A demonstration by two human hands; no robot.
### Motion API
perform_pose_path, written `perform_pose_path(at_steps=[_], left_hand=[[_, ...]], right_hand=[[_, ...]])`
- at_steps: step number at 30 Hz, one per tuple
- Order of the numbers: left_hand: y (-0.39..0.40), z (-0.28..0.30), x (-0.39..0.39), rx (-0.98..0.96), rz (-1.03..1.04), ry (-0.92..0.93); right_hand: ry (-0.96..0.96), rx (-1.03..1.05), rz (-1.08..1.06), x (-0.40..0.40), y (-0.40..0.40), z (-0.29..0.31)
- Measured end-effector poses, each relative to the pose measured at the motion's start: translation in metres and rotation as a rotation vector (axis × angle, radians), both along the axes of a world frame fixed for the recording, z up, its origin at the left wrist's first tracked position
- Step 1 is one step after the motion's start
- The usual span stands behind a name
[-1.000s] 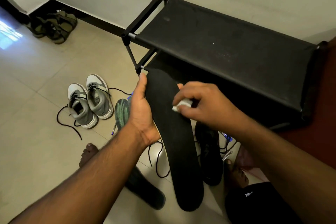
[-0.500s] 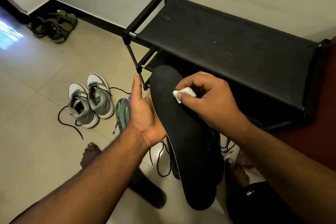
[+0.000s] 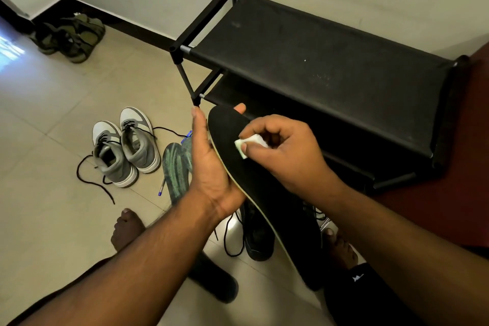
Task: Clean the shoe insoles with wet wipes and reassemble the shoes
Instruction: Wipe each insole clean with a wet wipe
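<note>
One black insole [image 3: 264, 193] is held up in front of the black shoe rack [image 3: 317, 66], cradled along its edge by the left hand [image 3: 211, 167] with thumb and fingers wrapped round it. One folded white wipe [image 3: 247, 144] is pinched in the right hand [image 3: 285, 156] and pressed on the insole's toe end. Two grey sneakers [image 3: 127, 145] are set together on the floor, with one green patterned insole [image 3: 176, 169] beside them. One black shoe [image 3: 258, 235] is seen below the hands, and olive sandals [image 3: 71, 37] in the corner.
</note>
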State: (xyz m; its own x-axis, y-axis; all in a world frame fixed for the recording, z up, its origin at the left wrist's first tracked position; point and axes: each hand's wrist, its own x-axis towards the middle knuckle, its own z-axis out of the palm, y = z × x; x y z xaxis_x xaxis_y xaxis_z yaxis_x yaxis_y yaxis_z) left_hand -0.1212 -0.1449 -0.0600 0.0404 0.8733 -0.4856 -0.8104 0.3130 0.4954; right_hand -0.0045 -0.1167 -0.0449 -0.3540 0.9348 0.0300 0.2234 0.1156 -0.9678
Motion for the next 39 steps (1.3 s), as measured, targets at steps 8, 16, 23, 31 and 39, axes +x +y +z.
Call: perform_pose_path(at_steps=[8, 16, 23, 31, 39], left_hand=[[0.010, -0.003, -0.020, -0.036, 0.075, 0.046], [0.008, -0.001, -0.018, -0.074, 0.066, 0.087], [0.010, 0.000, -0.022, -0.073, 0.117, 0.085], [0.006, -0.002, -0.008, -0.084, 0.035, 0.088], [0.004, -0.004, -0.010, -0.078, 0.008, 0.082]], right_hand=[[-0.091, 0.218, 0.257, 0.001, -0.012, 0.014], [-0.418, 0.224, 0.019, 0.014, 0.014, -0.009], [-0.179, 0.069, 0.039, 0.009, 0.013, 0.006], [-0.287, 0.162, -0.026, 0.010, 0.014, -0.007], [-0.103, 0.129, 0.082, 0.000, 0.001, 0.008]])
